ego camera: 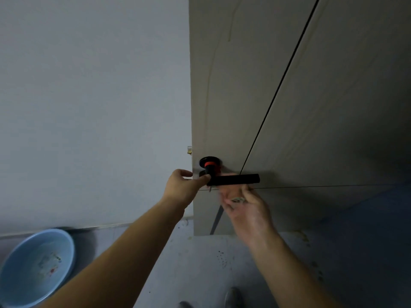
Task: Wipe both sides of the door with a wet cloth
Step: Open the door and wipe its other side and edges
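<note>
The beige door fills the right half of the head view, its free edge running down the middle. A black lever handle with a red ring sticks out near that edge. My left hand pinches the door's edge beside the handle, thumb and fingers closed on it. Just below the lever, my right hand is blurred by motion against the door face. A small crumpled bit of cloth shows in its fingers; most of the cloth is hidden by the hand.
A light blue basin holding water stands on the floor at the lower left, against the grey wall. The concrete floor is stained and speckled. The tips of my shoes show at the bottom.
</note>
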### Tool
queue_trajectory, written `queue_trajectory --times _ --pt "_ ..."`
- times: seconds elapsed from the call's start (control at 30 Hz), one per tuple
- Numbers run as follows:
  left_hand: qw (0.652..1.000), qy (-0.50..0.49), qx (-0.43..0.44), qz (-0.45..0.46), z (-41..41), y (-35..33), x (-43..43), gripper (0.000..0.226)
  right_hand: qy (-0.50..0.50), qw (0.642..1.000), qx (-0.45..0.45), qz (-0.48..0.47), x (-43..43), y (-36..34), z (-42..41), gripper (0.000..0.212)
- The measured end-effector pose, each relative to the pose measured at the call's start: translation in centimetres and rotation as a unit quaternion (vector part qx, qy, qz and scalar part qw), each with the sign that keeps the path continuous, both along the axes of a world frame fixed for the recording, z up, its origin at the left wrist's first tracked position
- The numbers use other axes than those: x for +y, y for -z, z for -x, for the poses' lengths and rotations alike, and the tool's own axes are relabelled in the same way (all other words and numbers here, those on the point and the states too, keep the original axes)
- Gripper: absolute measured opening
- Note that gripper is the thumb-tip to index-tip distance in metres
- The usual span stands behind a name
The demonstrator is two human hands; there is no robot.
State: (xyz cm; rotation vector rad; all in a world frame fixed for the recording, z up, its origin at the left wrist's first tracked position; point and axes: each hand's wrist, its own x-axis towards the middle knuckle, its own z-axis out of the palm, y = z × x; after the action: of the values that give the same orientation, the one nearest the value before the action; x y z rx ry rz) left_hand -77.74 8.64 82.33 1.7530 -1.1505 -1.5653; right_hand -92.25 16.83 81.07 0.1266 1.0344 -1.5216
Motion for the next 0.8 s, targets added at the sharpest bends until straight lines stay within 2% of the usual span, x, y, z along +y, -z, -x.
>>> queue_trajectory --times 0.1,0.23,0.33,0.43,0.53,0.63,0.7,0.8 --pt "0.999 0.015 -0.020 0.022 0.1 -0.2 -0.1 0.054 0.016 1.000 -0.019 0.016 0.1 -0.3 1.4 0.036" --pt "0.992 0.054 -0.078 0.079 0.4 -1.2 -0.1 0.046 -0.027 0.999 -0.018 0.007 0.7 -0.3 0.7 0.034" --pt "0.974 0.098 -0.143 0.147 0.5 -3.0 0.0 0.040 0.011 1.000 -0.020 0.017 2.3 -0.9 3.4 0.034" --pt "0.955 0.126 -0.123 0.237 1.2 -6.7 0.6 0.020 0.072 0.996 0.042 0.040 3.5 -3.6 6.9 0.034" --pt "0.931 0.150 -0.073 0.324 2.9 -12.1 1.3 0.010 0.062 0.977 0.173 0.107 3.1 -9.2 8.9 0.025" --pt "0.891 0.143 -0.037 0.428 4.6 -18.6 1.4 0.012 0.078 0.937 0.283 0.191 1.7 -16.4 9.8 0.025" --pt "0.861 0.126 -0.016 0.492 5.5 -23.6 1.1 0.013 0.080 0.888 0.382 0.243 0.5 -21.6 10.1 0.029" --pt "0.805 0.106 -0.001 0.584 6.5 -31.5 0.7 0.016 0.078 0.755 0.574 0.309 -1.2 -30.1 10.7 0.035"
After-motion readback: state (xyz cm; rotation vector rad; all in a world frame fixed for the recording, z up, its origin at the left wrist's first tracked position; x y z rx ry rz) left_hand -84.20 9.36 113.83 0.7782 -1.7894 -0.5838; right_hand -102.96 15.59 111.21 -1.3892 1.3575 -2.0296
